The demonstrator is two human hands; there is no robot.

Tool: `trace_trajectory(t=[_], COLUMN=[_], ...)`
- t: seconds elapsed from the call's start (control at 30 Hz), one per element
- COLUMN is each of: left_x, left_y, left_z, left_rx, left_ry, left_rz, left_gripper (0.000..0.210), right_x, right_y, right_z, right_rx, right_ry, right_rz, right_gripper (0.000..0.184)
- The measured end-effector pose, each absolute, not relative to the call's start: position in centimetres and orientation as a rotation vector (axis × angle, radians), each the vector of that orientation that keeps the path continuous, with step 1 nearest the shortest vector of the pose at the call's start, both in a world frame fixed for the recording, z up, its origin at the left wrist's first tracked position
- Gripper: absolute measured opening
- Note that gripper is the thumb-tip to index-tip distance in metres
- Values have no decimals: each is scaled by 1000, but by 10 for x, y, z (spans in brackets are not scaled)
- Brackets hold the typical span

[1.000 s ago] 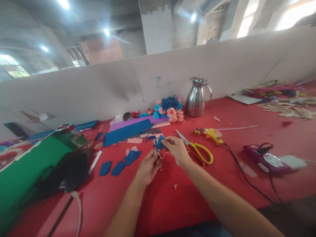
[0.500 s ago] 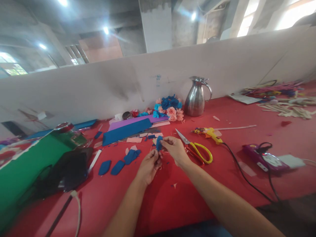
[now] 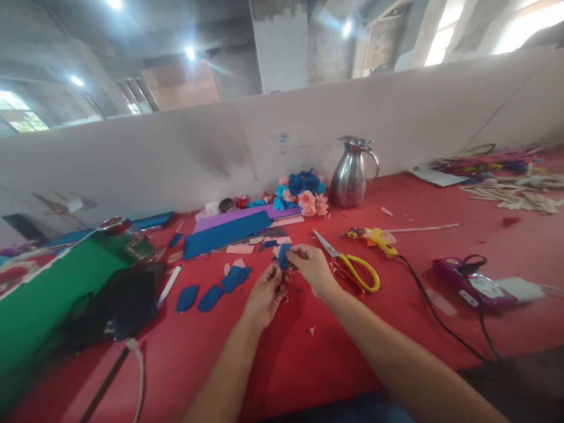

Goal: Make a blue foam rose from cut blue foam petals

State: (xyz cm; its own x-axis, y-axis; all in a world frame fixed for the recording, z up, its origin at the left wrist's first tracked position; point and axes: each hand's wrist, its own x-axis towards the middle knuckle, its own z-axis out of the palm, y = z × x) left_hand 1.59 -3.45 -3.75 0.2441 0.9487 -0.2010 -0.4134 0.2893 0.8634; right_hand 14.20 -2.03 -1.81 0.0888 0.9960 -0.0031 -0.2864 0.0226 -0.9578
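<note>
Both hands meet over the middle of the red table (image 3: 282, 364). Between my right hand's (image 3: 311, 267) thumb and fingers is a small blue crepe paper petal (image 3: 283, 256), curved at its top. My left hand (image 3: 267, 294) is closed in a pinch at the petal's lower end; its fingertips partly hide what they grip. Left of my hands lie cut blue paper pieces (image 3: 210, 298) and a small overlapping pile of blue petals (image 3: 235, 278). Scissors (image 3: 359, 267) with yellow and red handles lie partly open, right of my right hand.
A yellow glue gun (image 3: 374, 239) trails its black cord to a purple power strip (image 3: 473, 285). Behind are a bunch of paper flowers (image 3: 304, 191), a steel jug (image 3: 349, 176) and a blue paper sheet (image 3: 227, 234). At left stand a green box (image 3: 48, 299) and black bag (image 3: 127, 299).
The blue petal's upper part looks more curved and slightly lower than before. Both hands have stayed nearly in place, with only small finger movement.
</note>
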Motion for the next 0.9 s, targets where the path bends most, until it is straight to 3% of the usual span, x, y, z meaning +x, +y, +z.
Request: trace_trajectory(t=[0.57,0.9], left_x=[15,9], left_y=[-35,-31], left_z=[-35,-36], left_rx=[789,831], left_ry=[882,892], left_rz=[1130,1199], left_gripper=[41,39], right_x=[139,162], right_y=[-21,-10], right_z=[-21,-24], right_rx=[-1044,-1326], right_ry=[-1040,-1342], right_rz=[1176,686], right_gripper=[22,22])
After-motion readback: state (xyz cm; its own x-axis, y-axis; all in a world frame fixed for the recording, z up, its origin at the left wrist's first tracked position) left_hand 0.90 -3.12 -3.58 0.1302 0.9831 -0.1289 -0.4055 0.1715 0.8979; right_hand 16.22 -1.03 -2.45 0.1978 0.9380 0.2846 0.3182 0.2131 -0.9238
